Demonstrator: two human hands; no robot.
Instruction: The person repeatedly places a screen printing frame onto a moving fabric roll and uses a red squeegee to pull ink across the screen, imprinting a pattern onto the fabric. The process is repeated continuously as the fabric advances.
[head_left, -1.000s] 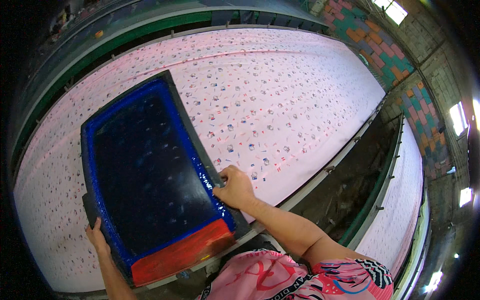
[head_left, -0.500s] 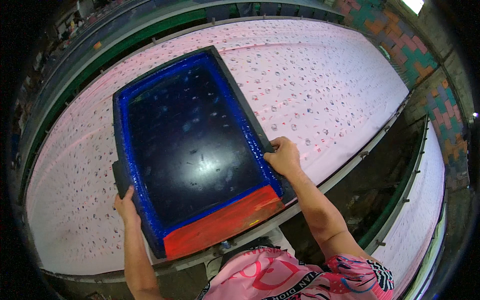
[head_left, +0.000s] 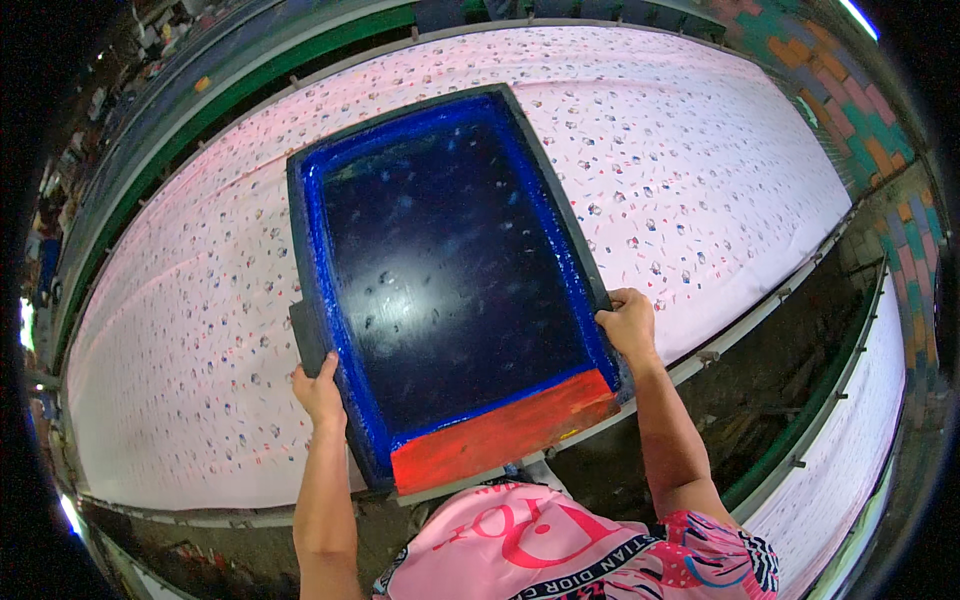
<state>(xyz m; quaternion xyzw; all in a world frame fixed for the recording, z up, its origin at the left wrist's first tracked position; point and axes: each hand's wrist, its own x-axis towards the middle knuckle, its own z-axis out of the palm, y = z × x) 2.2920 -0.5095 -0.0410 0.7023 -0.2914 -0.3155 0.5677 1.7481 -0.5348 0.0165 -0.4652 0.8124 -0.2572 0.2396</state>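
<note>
A large screen-printing frame (head_left: 470, 280) lies at a slant over white fabric (head_left: 690, 160) printed with small scattered motifs. It has a dark, glossy mesh, a blue-coated border (head_left: 559, 235) and a red-orange strip (head_left: 500, 437) along its near end. My left hand (head_left: 320, 395) is closed on the frame's left edge, its thumb on top and its other fingers partly hidden. At the right edge near the front, my right hand (head_left: 630, 322) grips the frame between thumb and curled fingers. Whether the frame touches the fabric or is slightly raised, I cannot tell.
The fabric covers a long table with a raised metal rail (head_left: 705, 358) along its near edge. Another fabric-covered table (head_left: 840, 430) stands at the right, across a dark gap. Beyond the far edge runs a green-sided table (head_left: 220, 105). Coloured paving (head_left: 860, 95) shows at the far right.
The frame has shifted to the right over the fabric, with both my hands keeping their hold on its sides. The camera's view has also turned a little.
</note>
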